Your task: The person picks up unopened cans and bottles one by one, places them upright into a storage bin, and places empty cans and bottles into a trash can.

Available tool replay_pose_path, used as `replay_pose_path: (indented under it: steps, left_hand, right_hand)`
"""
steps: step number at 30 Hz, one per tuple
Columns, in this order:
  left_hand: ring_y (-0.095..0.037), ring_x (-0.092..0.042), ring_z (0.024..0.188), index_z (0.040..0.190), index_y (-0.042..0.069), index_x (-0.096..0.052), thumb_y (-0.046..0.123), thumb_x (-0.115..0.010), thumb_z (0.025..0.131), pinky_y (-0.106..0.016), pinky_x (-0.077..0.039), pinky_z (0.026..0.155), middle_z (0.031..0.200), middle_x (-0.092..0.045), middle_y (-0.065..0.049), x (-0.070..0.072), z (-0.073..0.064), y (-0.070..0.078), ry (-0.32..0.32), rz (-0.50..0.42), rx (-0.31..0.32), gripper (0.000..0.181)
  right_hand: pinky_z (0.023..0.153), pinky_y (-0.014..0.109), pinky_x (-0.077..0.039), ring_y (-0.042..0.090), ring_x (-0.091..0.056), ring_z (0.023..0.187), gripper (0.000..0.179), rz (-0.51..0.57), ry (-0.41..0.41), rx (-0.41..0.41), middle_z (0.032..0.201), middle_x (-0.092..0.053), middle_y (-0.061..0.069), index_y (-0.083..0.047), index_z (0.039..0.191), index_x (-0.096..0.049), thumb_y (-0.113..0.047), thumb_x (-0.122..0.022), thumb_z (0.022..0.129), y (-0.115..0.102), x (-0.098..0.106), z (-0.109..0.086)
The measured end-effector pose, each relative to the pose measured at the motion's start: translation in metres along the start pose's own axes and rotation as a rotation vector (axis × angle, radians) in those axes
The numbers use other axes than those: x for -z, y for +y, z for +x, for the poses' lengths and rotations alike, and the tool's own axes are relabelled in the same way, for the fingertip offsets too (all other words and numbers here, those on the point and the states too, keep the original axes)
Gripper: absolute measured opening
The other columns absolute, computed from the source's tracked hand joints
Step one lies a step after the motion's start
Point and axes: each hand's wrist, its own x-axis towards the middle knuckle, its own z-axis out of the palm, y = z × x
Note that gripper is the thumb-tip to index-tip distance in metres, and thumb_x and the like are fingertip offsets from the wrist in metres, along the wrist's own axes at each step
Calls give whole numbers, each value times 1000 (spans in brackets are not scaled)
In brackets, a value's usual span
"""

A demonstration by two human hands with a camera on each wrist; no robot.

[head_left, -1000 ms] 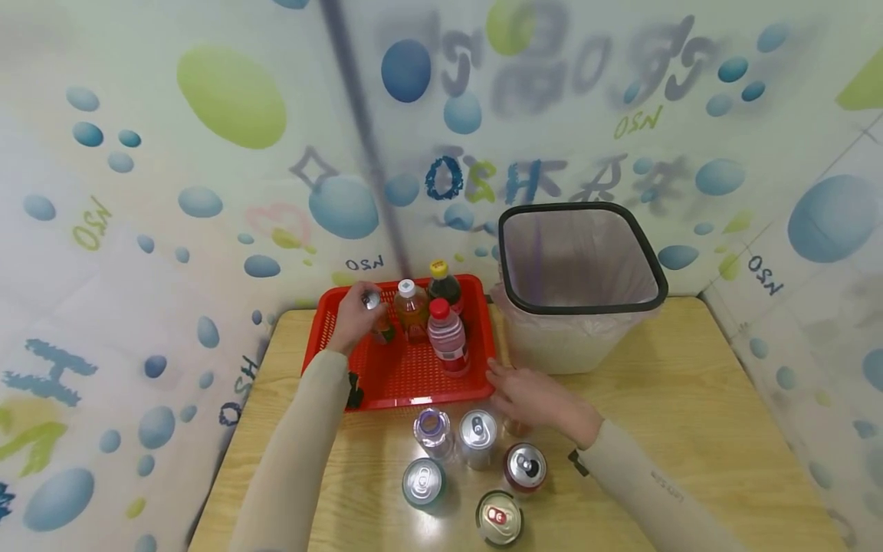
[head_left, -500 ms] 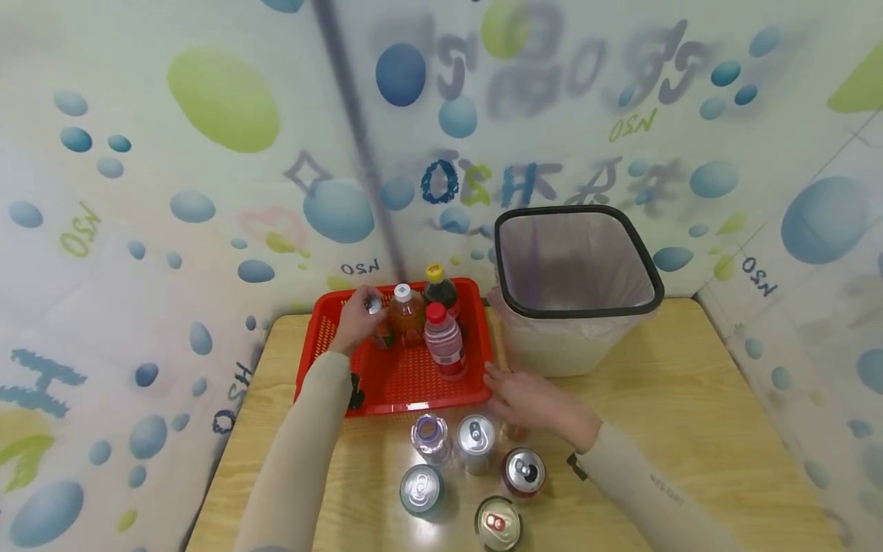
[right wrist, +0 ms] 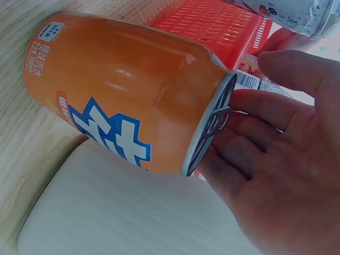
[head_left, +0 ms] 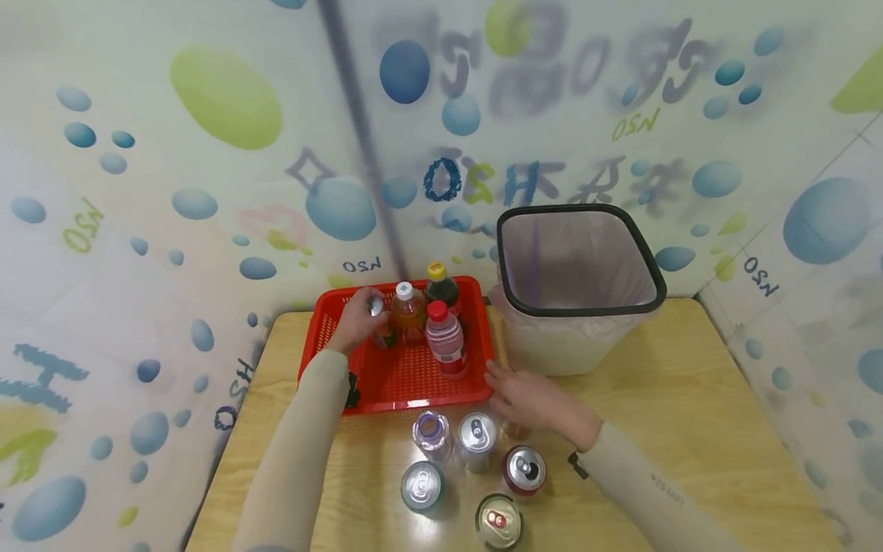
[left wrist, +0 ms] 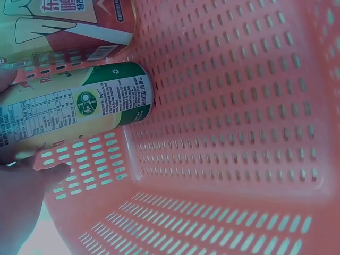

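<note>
Wood desk (head_left: 690, 399) up against patterned walls; its surface runs on well past the bin to the right edge. White lined bin (head_left: 559, 349) at the back blocks the way right of the red basket (head_left: 428, 403). Mesh floor shows in the basket's front half. Right hand (head_left: 538, 399): fingers extended, loose, by the basket's right rim; contact cannot be told. Left hand (head_left: 354, 322): fingers gripping a can inside the basket. Both hands placed as half a second ago; only the head view has shifted slightly. Bottles crowd the basket's back: white-capped (head_left: 410, 316), yellow-capped (head_left: 441, 291), red-capped (head_left: 445, 341). Orange can (right wrist: 122, 95) just off the right fingers. Silver can (head_left: 477, 445) before the front rim. Gripped slim can (left wrist: 79, 106): back left, beside the white-capped bottle.
</note>
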Motion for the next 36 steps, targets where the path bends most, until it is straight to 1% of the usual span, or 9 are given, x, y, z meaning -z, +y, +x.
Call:
replay_pose_path:
  steps: [6, 13, 16, 18, 20, 23, 26, 30, 36]
  left_hand:
    - [-35, -55, 122, 143, 9, -47, 7, -73, 92, -55, -51, 104, 140, -53, -14, 5, -4, 1, -52, -23, -29, 58]
    - [-35, -51, 126, 156, 6, -39, 8, -76, 88, -57, -43, 111, 146, -52, -15, 21, -12, 0, -129, -26, -186, 77]
    - [-36, -45, 134, 161, 9, -32, 17, -75, 91, -60, -37, 115, 155, -44, -14, 33, -21, -2, -115, 18, -172, 82]
    - [-37, -38, 142, 164, 12, -26, 22, -71, 95, -62, -31, 118, 162, -35, -13, 41, -29, -2, -82, 45, -143, 83]
    - [-39, -30, 149, 165, 10, -23, 23, -67, 98, -63, -25, 121, 166, -28, -15, 48, -38, -1, -33, 72, -149, 81]
    - [-40, -27, 152, 163, 9, -30, 21, -60, 102, -63, -22, 121, 166, -29, -17, 55, -53, 2, 69, 45, -206, 69]
    - [-38, -33, 149, 159, 9, -36, 23, -57, 104, -63, -26, 120, 163, -35, -15, 58, -70, 5, 174, -11, -270, 61]
    - [-35, -37, 147, 156, 8, -39, 25, -57, 105, -61, -30, 119, 159, -41, -12, 54, -94, 4, 261, -80, -363, 56]
    - [-27, -39, 146, 151, 4, -45, 10, -58, 101, -32, -32, 121, 154, -46, -14, 33, -130, -6, 337, -164, -547, 52]
  right_hand:
    - [108, 53, -47, 45, -54, 133, 48, -9, 19, 27, 153, -47, 28, 8, 141, -58, -21, -61, 103, -2, 1, -2]
    - [108, 53, -47, 46, -54, 133, 47, -8, 30, 43, 152, -48, 29, 9, 140, -58, -19, -61, 103, -3, 3, -2]
    - [108, 53, -47, 45, -54, 134, 47, 1, 26, 38, 152, -48, 29, 9, 140, -59, -20, -61, 103, -3, 4, -2]
    - [108, 53, -47, 45, -55, 133, 48, 4, 22, 30, 152, -47, 28, 8, 141, -58, -21, -61, 103, -3, 3, -2]
    - [108, 53, -47, 44, -55, 133, 49, 2, 18, 26, 153, -47, 28, 7, 142, -58, -23, -61, 103, -3, 3, -2]
    - [107, 53, -48, 45, -55, 133, 49, 1, 22, 29, 153, -47, 28, 7, 142, -58, -22, -61, 103, -2, 2, -3]
    - [107, 53, -48, 44, -56, 132, 49, 6, 25, 29, 153, -47, 28, 7, 142, -58, -23, -60, 103, -2, 1, -3]
    - [107, 53, -48, 44, -56, 132, 49, 12, 31, 27, 153, -47, 28, 7, 142, -58, -22, -61, 103, -2, 1, -3]
    - [107, 54, -47, 46, -55, 133, 48, 2, 58, 49, 151, -49, 29, 8, 141, -58, -20, -62, 103, -3, 1, -4]
